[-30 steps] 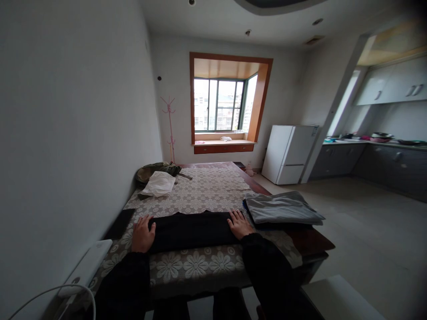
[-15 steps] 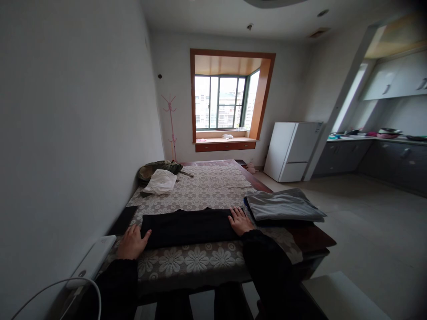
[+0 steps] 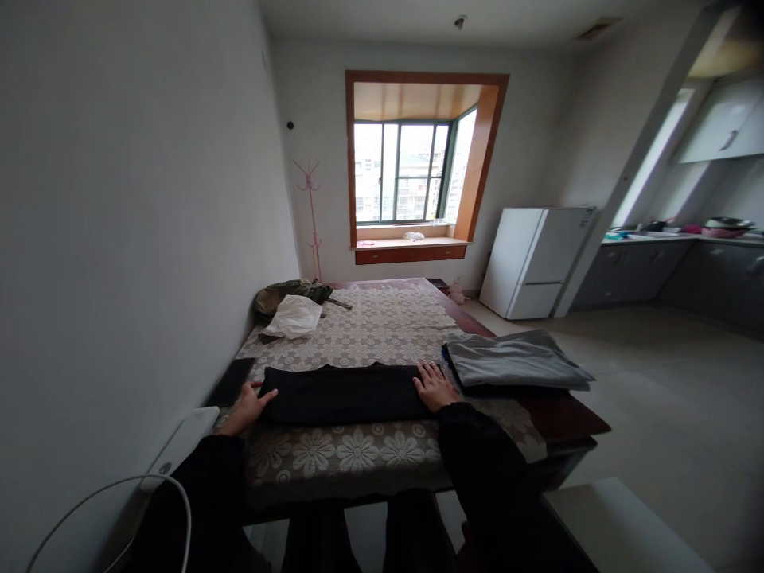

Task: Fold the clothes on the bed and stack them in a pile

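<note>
A folded black garment (image 3: 346,395) lies as a long flat strip across the patterned tablecloth (image 3: 358,454); its exact kind cannot be told. At its left end is my left hand (image 3: 246,409), turned partly on its side. The thumb rests over the garment's edge, apart from the forefinger, while the other fingers are mostly hidden. My right hand (image 3: 435,388) lies flat on the right end, fingers stretched out and palm down. Just beyond it, to the right, sits a stack of folded clothes with a grey piece (image 3: 519,360) on top.
A white plastic bag (image 3: 294,317) and a camouflage-patterned bag (image 3: 286,296) are by the left wall. Nearer are a dark flat object (image 3: 231,382) and a white device (image 3: 182,442) with a cable (image 3: 185,509). A white fridge (image 3: 525,263) stands beyond the table.
The view has tilted slightly down and left. My left hand has rotated onto its side, with its fingers less visible. My right hand stays flat on the garment, which keeps its shape.
</note>
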The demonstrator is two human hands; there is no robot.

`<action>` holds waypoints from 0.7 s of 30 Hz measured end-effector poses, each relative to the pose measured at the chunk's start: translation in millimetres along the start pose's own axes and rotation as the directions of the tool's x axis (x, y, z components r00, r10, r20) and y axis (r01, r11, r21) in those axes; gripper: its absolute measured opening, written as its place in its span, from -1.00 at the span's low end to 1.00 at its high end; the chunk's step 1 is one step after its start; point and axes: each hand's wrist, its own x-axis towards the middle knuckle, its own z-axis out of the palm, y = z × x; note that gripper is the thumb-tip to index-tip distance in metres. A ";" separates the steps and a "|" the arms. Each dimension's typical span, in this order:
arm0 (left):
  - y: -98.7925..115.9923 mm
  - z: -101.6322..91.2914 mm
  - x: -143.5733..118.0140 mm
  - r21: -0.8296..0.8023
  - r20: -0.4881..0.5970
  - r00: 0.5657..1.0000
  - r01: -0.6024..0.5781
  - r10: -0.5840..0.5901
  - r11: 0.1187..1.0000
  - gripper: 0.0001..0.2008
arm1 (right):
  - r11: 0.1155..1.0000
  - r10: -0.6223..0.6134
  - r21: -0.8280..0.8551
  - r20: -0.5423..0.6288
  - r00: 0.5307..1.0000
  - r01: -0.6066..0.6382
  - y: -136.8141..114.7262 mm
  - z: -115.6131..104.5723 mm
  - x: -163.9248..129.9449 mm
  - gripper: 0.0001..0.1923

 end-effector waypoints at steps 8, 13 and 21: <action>2.1 -12.1 -11.1 -0.418 0.113 0.993 0.066 -0.021 0.906 -0.28 | 0.883 -0.029 0.440 -0.298 0.954 0.165 0.1 -22.8 -14.4 -0.63; 28.4 -49.9 -21.8 -0.550 -0.043 0.994 0.058 -0.097 0.833 -0.36 | 0.403 -0.079 0.907 -0.096 0.992 0.120 -29.4 -43.1 -27.5 -0.66; 135.9 -10.4 -65.2 -0.784 0.031 0.990 -0.062 0.139 0.617 -0.32 | -0.191 -0.377 0.936 0.207 0.903 -0.295 -106.8 -60.6 -30.0 -0.50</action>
